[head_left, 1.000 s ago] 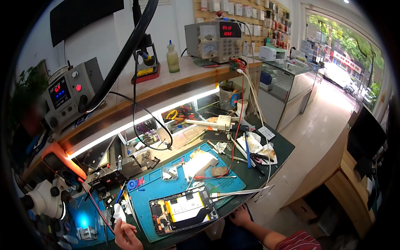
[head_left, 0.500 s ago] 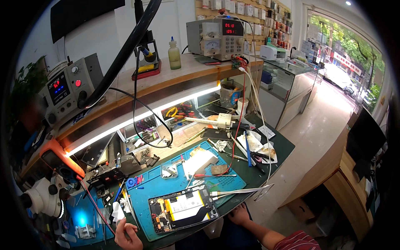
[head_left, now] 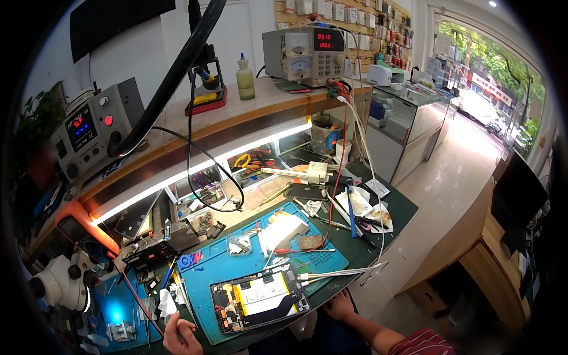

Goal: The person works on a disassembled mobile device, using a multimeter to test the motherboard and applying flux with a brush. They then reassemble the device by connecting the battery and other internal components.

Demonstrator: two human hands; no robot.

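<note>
A tablet [head_left: 260, 297] with its back off lies on the blue repair mat [head_left: 204, 278], its white-labelled battery and black-edged boards bare. White cables [head_left: 340, 271] run to its right edge. At the lower left, my left hand [head_left: 182, 335] is raised beside the mat, its fingers loosely bent and apart, with nothing seen in them. Just beyond its fingertips is a crumpled white tissue [head_left: 167, 303]. My right hand [head_left: 339, 306] rests low by the bench's front edge, apart from the tablet, its fingers laid out over my leg.
A power supply [head_left: 303, 56] and a squeeze bottle [head_left: 245, 78] stand on the shelf. A microscope [head_left: 62, 281] and an orange multimeter [head_left: 87, 229] are at left. Farther back on the mat lie a white block [head_left: 283, 232] and a small clear box [head_left: 239, 244]. A black hose [head_left: 177, 74] hangs overhead.
The view has shifted very slightly, and the power supply's lit reading differs a little. Both hands and the tablet stay in place.
</note>
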